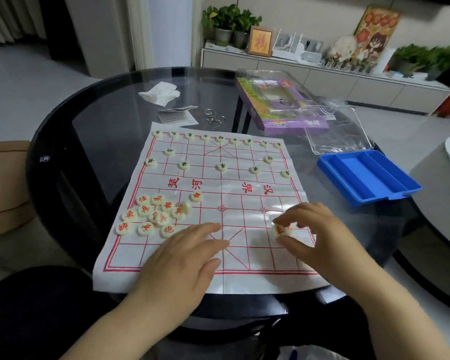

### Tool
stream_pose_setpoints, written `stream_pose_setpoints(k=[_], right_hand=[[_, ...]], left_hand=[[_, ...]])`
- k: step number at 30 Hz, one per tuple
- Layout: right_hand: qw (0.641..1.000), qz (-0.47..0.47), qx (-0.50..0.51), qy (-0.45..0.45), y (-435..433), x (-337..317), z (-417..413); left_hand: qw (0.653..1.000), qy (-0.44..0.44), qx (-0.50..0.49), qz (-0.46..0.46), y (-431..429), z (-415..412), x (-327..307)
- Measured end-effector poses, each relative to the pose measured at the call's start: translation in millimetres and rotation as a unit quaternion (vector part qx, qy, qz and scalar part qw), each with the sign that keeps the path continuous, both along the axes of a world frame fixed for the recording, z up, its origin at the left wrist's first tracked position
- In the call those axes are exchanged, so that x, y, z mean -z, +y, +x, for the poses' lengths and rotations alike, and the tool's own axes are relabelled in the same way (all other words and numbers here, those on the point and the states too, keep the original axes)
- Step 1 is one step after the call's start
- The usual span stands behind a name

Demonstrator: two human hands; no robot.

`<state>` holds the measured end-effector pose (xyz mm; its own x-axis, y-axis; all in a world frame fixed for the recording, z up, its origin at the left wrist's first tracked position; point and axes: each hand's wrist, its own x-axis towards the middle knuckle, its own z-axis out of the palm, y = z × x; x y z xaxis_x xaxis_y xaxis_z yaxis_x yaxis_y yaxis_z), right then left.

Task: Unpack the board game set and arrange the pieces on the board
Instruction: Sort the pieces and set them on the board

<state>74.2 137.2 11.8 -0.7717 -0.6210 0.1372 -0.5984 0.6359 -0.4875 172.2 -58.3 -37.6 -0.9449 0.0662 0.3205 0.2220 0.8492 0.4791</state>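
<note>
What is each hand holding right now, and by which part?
Right hand pinches a red-lettered piece by its rim; left hand rests flat on the board, holding nothing.

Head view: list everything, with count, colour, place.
Round dark glass table: one, centre.
White board sheet with red grid: one, on table.
Black-lettered cream round pieces: sixteen, set out on far half.
Red-lettered cream round pieces: heap, near-left of sheet.
Blue plastic tray: one, right of sheet.
Clear plastic lid: one, behind tray.
Purple box: one, far right.
Crumpled white tissue: one, far side.
Left hand: flat on sheet.
Right hand: pinches red-lettered piece.
</note>
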Motion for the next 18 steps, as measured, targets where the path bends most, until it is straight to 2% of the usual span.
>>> stream_pose_setpoints(k=[4,8,9,11,18], right_hand=[[0.998,0.012,0.059,-0.027,41.9,6.4,9.5],[0.995,0.03,0.072,-0.059,59.2,15.1,14.9],[0.995,0.026,0.075,-0.061,61.6,16.5,15.4],[0.995,0.031,0.077,-0.064,64.9,18.3,15.4],[0.995,0.035,0.065,-0.065,63.4,22.8,14.8]], left_hand=[[0.995,-0.093,-0.019,-0.035,13.2,-6.5,-0.4],[0.983,-0.158,-0.027,-0.09,11.9,-5.2,-9.8],[0.979,-0.184,-0.03,-0.077,12.9,-5.2,-12.0],[0.987,-0.14,-0.049,-0.059,13.5,-6.0,-8.2],[0.982,-0.152,-0.047,-0.098,11.4,-9.2,-8.2]])
